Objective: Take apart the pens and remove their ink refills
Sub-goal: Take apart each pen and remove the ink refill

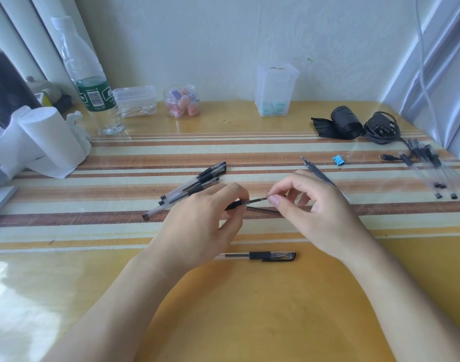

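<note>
Presently, over the middle of the striped tabletop [249,309], the left hand [197,226] grips the black grip end of a gel pen [255,200] while the right hand [320,212] pinches its other end between thumb and forefinger. A pile of capped pens [189,189] lies just left of the hands, clear pen barrels [429,165] near the right edge, one capped pen [265,256] toward the near edge, and loose ink refills [315,169] just behind the right hand.

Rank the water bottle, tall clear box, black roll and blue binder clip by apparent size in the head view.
Largest to smallest:
1. water bottle
2. tall clear box
3. black roll
4. blue binder clip
The clip lies somewhat nearer the camera yet looks smallest, so the order is safe.
</note>
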